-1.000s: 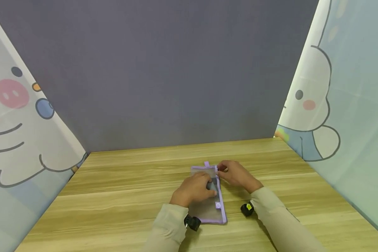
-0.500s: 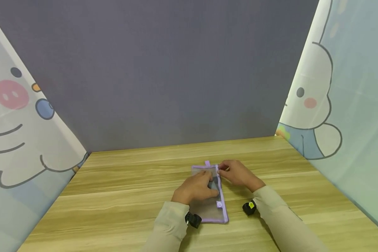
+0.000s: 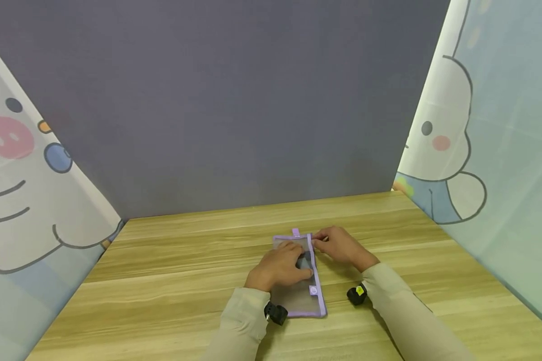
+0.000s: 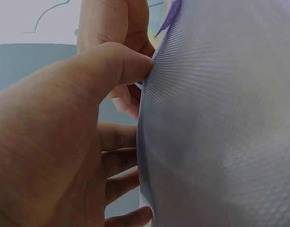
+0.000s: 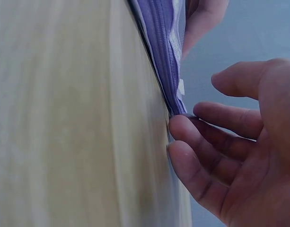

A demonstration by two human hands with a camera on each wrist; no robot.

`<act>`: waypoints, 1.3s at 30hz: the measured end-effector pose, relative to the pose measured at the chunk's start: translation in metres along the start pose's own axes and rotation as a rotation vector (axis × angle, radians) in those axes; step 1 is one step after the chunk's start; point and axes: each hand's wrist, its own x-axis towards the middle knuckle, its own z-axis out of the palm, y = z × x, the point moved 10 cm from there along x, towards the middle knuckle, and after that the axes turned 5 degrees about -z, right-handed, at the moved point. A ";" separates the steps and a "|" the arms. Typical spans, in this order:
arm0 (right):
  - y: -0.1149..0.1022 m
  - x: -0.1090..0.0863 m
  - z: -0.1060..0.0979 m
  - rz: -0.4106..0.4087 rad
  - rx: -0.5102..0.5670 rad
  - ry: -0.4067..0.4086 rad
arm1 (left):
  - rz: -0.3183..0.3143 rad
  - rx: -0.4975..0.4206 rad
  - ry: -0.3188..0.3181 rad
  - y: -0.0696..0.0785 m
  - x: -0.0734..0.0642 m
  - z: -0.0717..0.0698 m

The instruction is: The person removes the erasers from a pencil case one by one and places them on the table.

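Observation:
A purple-edged mesh zip pouch (image 3: pixel 293 301) lies on the wooden table, its zip along the right side. My left hand (image 3: pixel 277 265) rests on the mesh, thumb spread apart from the fingers. In the left wrist view, the mesh (image 4: pixel 215 123) creases beside the left thumb (image 4: pixel 130 64). Something dark grey (image 3: pixel 304 261) shows between that thumb and the forefinger. My right hand (image 3: pixel 341 245) holds the far right corner of the pouch with its fingers curled. In the right wrist view, the fingers (image 5: pixel 197 161) close about the end of the purple zip (image 5: pixel 166 56).
A small purple loop (image 3: pixel 295 232) sticks out from the pouch's far edge, and a square purple label (image 3: pixel 313 291) sits on its right side. The wooden table (image 3: pixel 185 281) runs back to a dark grey panel (image 3: pixel 253 110), with cartoon-printed cloths (image 3: pixel 501 150) at either side.
Both hands keep nearly the same places on the pouch; the right fingers move very slightly at its far corner. The head view shifts a little.

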 end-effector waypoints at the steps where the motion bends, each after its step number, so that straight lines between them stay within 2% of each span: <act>1: 0.001 0.000 0.000 0.006 0.003 0.001 | 0.000 0.003 0.003 0.000 0.000 0.000; 6: 0.004 0.000 0.000 0.031 0.023 0.007 | 0.001 -0.005 0.012 -0.001 0.000 -0.001; 15: 0.006 0.000 0.006 0.061 0.129 -0.020 | -0.025 -0.085 0.014 -0.007 0.001 0.001; 24: 0.003 -0.001 0.007 0.040 0.125 -0.023 | -0.028 -0.020 -0.024 -0.006 0.002 0.007; 32: 0.003 -0.003 0.006 0.042 0.135 -0.025 | -0.030 0.043 -0.022 -0.003 0.001 0.007; 39: 0.002 -0.001 0.007 0.037 0.141 -0.031 | -0.041 0.048 -0.021 -0.003 0.000 0.005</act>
